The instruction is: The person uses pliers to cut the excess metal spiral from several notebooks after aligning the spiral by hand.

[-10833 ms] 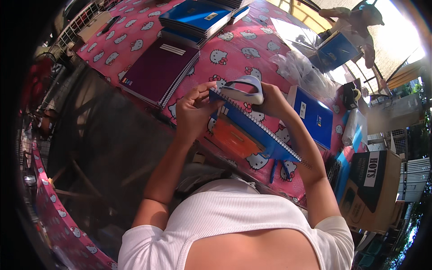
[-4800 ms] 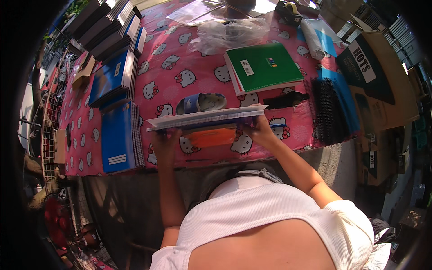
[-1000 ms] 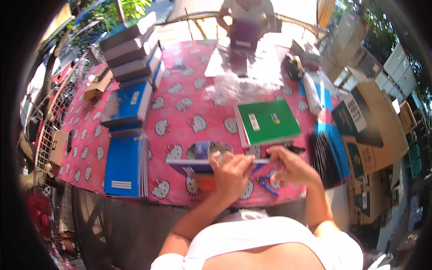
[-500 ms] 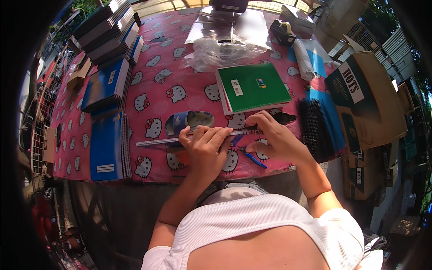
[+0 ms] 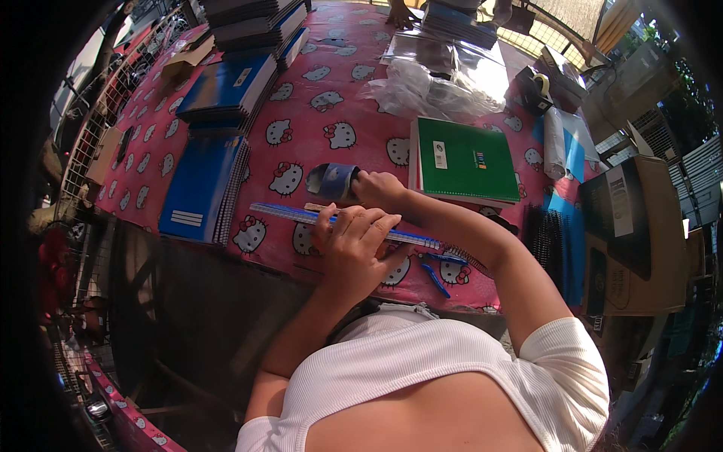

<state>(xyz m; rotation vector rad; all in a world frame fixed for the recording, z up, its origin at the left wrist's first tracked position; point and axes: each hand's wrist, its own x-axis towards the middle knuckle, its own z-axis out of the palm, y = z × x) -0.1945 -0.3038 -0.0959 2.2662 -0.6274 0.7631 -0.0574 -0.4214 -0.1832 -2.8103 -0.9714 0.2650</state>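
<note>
My left hand (image 5: 354,241) is closed over a blue-and-white notebook (image 5: 275,212), held on edge near the table's front. A dark spiral coil (image 5: 468,260) sticks out at the notebook's right end, below my right forearm. My right hand (image 5: 379,190) reaches across beyond the notebook. Its curled fingers are at the right end of a blue patterned slipper-like holder (image 5: 330,181); the fingertips are hidden, so what they grip cannot be seen. A blue pen (image 5: 435,281) lies close to the coil. Past my right forearm lies a green-covered notebook stack (image 5: 471,160).
Tall stacks of blue notebooks (image 5: 203,192) line the left. Crumpled clear plastic (image 5: 429,90) and a tape dispenser (image 5: 533,90) lie farther back. Black coils (image 5: 544,237) and a cardboard box (image 5: 633,233) are at right. Another person's hand (image 5: 401,15) rests on the far side.
My right hand has left the notebook's coil end and moved left and away to the slipper-like holder. My left hand stays on the notebook. The view has shifted; another person's hand now shows.
</note>
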